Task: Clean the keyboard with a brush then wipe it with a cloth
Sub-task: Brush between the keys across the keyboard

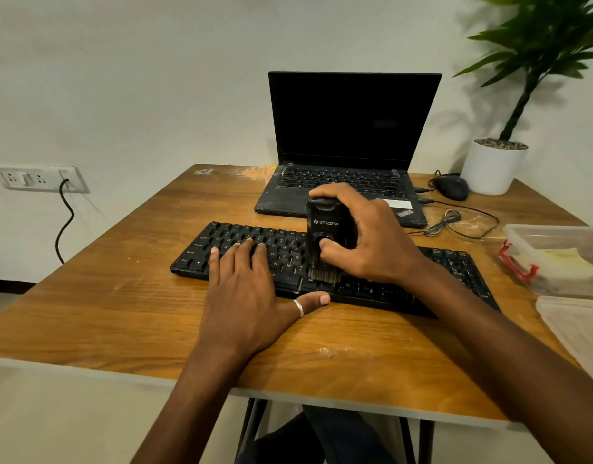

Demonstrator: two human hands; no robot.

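Brush [327, 226] is gripped by right hand [372, 242], keyboard [285, 252] is pinned under flat left hand [245, 296]; keycaps could be popped if bristles are dragged hard.

At the centre of the frame, the black brush [327, 226] carries the white word "STRIFF". The laptop [353, 128] shows "ThinkPad" on its lower right corner. On the keyboard [285, 254] I can read "Ctrl", "Alt" and the letters H, J, K, N, M.
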